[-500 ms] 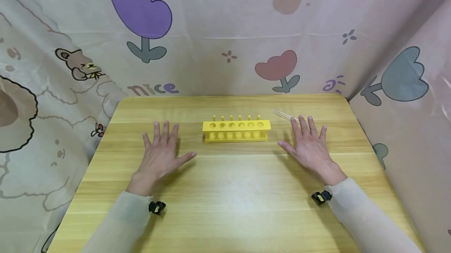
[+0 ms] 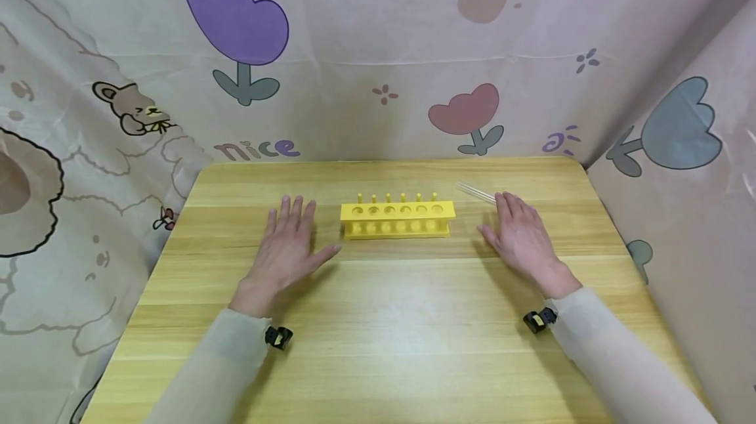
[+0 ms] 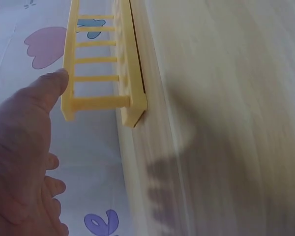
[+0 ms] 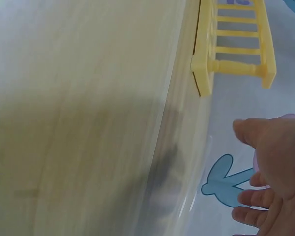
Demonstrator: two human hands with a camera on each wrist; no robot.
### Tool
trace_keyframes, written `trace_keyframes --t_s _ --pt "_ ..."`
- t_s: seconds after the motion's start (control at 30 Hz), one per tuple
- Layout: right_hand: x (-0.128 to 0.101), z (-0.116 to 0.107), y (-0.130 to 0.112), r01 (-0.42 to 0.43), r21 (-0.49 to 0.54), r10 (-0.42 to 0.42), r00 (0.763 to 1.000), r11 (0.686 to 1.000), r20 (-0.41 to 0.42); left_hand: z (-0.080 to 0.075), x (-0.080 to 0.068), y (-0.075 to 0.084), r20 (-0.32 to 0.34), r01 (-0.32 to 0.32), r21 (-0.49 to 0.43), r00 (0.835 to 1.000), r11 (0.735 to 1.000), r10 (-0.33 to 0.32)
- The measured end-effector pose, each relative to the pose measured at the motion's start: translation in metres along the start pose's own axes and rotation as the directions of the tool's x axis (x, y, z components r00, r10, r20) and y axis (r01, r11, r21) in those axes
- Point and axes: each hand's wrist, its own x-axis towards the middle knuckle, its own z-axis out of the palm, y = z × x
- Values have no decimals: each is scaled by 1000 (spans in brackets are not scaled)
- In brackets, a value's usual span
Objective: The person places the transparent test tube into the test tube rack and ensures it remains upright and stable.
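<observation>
A yellow test-tube rack (image 2: 398, 218) with six holes and six pegs stands at the middle of the tabletop (image 2: 378, 332), its long side facing the person. At its 9 o'clock, just beside its end but apart from it, the left hand (image 2: 287, 247) lies palm down, fingers (image 2: 293, 209) straight and together, thumb out toward the rack, holding nothing. At the rack's 3 o'clock the right hand (image 2: 522, 237) is likewise flat and relaxed, gripping nothing; its fingertips lie at the near end of a clear glass tube (image 2: 476, 192), which rests on the wood at the rack's 2 o'clock, though actual contact cannot be told. Behind the tabletop hangs a patterned cloth (image 2: 378, 50) printed with tulips, a bear and the word "nice" at 10 o'clock. The left wrist view shows the rack's end (image 3: 129, 105) close up with the thumb (image 3: 44, 88) beside it; the right wrist view shows the opposite end (image 4: 206, 73), and neither shows the lettering
</observation>
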Motion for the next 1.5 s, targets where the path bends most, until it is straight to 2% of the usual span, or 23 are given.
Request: trace_keyframes --t_s 0.1,0.37,0.53,0.8,0.97,1.23,1.5 --pt "4 2 4 12 -9 -13 999 1000 -29 2 7 6 9 -27 -4 1000 1000 27" --pt "19 7 17 3 -52 -4 999 999 -36 8 28 23 47 -87 22 995 996 85" --pt "27 7 19 -17 -89 19 999 996 26 11 35 30 72 -94 41 993 995 91" --pt "38 8 18 -50 -74 57 994 996 92 10 48 39 95 -98 48 991 994 93" --pt "48 7 23 -71 -82 82 988 994 132 11 50 41 121 -91 49 989 995 85" --pt "65 6 34 -80 -161 117 965 984 233 11 50 45 124 -89 65 989 994 81" --pt "74 3 34 -47 -229 111 955 972 275 12 50 43 137 -79 73 988 994 69"
